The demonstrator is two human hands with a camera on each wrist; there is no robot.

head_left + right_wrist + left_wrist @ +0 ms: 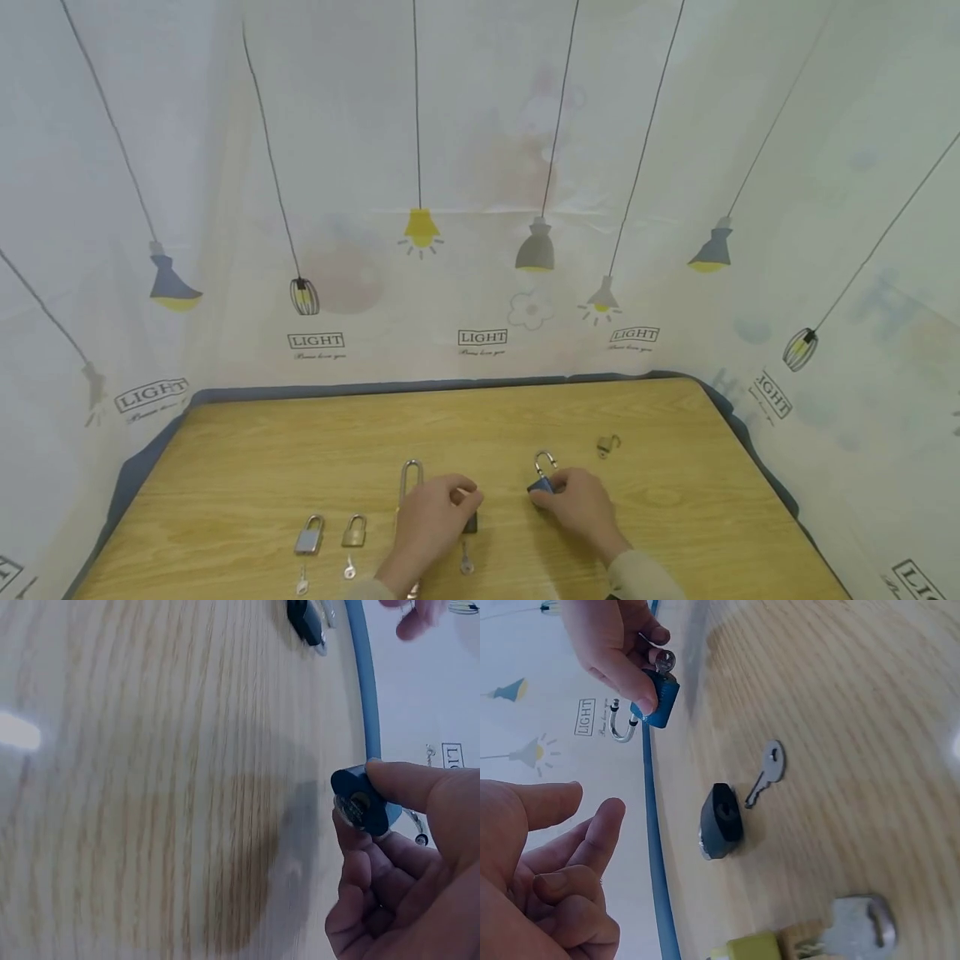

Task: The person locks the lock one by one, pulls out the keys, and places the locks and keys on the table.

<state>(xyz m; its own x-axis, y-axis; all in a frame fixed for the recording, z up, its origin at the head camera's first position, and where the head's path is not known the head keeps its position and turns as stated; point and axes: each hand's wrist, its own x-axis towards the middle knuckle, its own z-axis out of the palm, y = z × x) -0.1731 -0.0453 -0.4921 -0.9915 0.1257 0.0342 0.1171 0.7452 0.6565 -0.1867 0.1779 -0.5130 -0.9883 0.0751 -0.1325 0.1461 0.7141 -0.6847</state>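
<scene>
My right hand [581, 502] pinches a blue padlock [660, 703] between thumb and fingers, above the wooden table. Its shackle [545, 458] stands open, and a key [665, 660] sits in its keyhole. My left hand [437, 515] holds nothing; in the left wrist view its thumb and index finger are apart, the other fingers loosely bent. Beside that hand, a black padlock [721, 825] lies on the table, partly hidden in the head view. A loose key [771, 766] lies close to it. Under the left hand, a long-shackled padlock [412, 473] is mostly covered.
To the left lie a silver padlock [307, 542] and a brass padlock [354, 534], each with a key [349, 569] in front. A small brass padlock [604, 448] with open shackle lies at the back right. A printed white sheet [480, 275] surrounds the table [712, 467].
</scene>
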